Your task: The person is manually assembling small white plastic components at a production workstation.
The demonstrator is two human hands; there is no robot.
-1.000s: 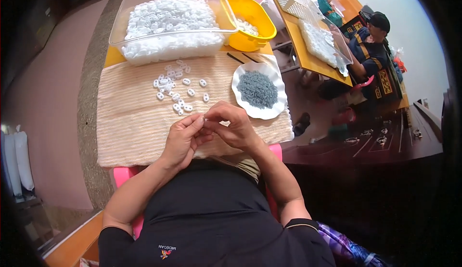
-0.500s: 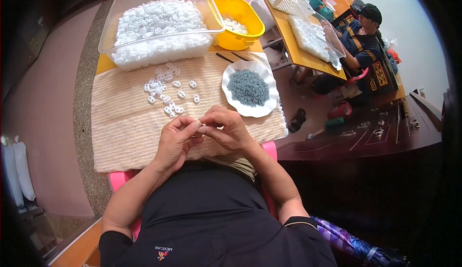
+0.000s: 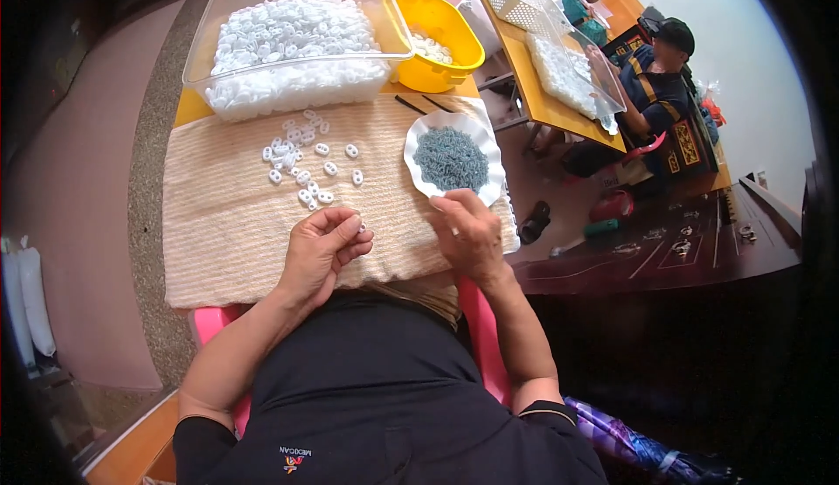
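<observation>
My left hand (image 3: 325,245) is closed over the striped cloth, thumb and forefinger pinching a small white plastic piece (image 3: 362,227) that is mostly hidden. Beside it to the right, my right hand (image 3: 472,233) hovers at the near rim of a white wavy-edged plate (image 3: 422,181); its fingers are curled and slightly blurred, so what they hold, if anything, is unclear. Heaped on that plate are tiny grey-blue tube-like pieces (image 3: 450,158). Several loose white oval pieces with two holes (image 3: 330,169) lie on the cloth beyond my left hand.
A clear plastic bin (image 3: 188,70) full of white pieces stands at the back left, touching a yellow tub (image 3: 479,44). Two thin black sticks (image 3: 409,104) lie near the plate. At right, a co-worker (image 3: 660,83) sits by another table (image 3: 507,35) bearing a clear tray.
My hands have parted. The right one has moved right, from beside the left hand's fingertips to the plate's near rim, while the left has stayed in place with its pinch.
</observation>
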